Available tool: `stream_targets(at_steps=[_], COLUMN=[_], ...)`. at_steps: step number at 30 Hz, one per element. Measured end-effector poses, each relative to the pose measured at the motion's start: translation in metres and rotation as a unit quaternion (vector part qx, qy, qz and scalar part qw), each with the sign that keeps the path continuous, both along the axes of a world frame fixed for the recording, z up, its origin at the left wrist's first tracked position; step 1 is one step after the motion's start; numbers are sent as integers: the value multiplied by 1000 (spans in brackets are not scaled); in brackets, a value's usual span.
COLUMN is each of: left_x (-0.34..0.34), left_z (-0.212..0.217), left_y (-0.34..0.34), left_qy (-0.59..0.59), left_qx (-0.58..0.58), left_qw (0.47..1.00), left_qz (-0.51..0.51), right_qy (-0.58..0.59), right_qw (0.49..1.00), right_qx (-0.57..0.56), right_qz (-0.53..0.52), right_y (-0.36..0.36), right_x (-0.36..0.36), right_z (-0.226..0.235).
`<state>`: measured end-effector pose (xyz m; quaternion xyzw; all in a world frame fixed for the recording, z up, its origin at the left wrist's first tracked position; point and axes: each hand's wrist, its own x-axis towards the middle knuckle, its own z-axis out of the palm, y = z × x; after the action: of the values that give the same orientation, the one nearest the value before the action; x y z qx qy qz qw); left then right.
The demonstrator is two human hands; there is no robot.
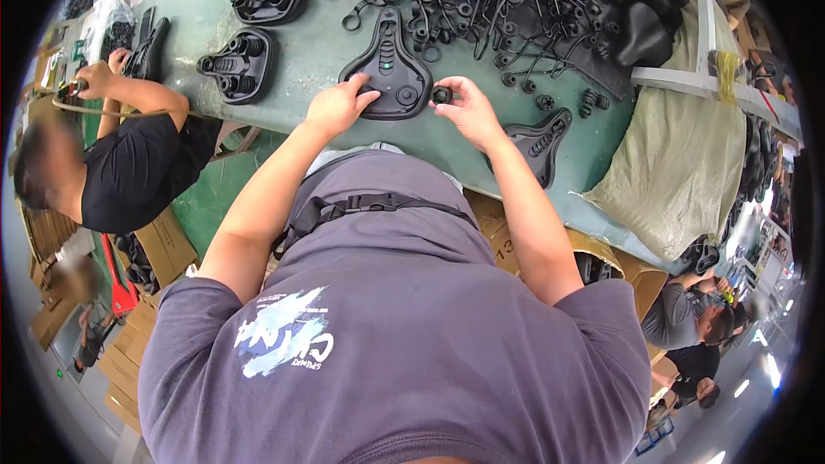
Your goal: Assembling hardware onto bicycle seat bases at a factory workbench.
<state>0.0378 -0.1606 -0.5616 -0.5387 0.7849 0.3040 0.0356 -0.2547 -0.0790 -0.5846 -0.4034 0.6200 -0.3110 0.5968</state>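
A black saddle-shaped piece [394, 76] lies flat in the upper middle of the frame, its narrow nose pointing to the top edge and its broad end toward the bottom, so its long axis runs nearly straight up and down the frame. A ridged strip runs along that axis, with a small green spot partway down it. The left hand [338, 109] rests on the broad end's left flank, fingers and thumb extended over the edge; whether it grips firmly, I cannot tell. Beside the right flank, the right hand [471, 112] pinches a small black round part [442, 94] between thumb and fingers. Black rings [351, 22] lie on the green table [318, 47] near the nose. To the right, a second saddle piece [541, 144] slants, its nose aimed at the upper right, with a small black knob [545, 102] above it. Two more saddle pieces [236, 65] sit toward the upper left. A tangled heap of black wire parts [516, 13] fills the upper right of centre, and a pale cloth [679, 167] drapes at the right. At the left, a co-worker in a black shirt [142, 163] sits near the table.
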Motion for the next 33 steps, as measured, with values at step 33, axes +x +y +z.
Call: stream_targets(at_steps=[33], left_x=[-18], left_z=[-75], left_y=[-165], left_qy=[-26], left_qx=[-90], left_qw=[995], left_qz=[35], right_qy=[329], right_qw=[931], right_qx=[-156], right_qz=[28], right_y=[-80], right_x=[-25], right_z=[28])
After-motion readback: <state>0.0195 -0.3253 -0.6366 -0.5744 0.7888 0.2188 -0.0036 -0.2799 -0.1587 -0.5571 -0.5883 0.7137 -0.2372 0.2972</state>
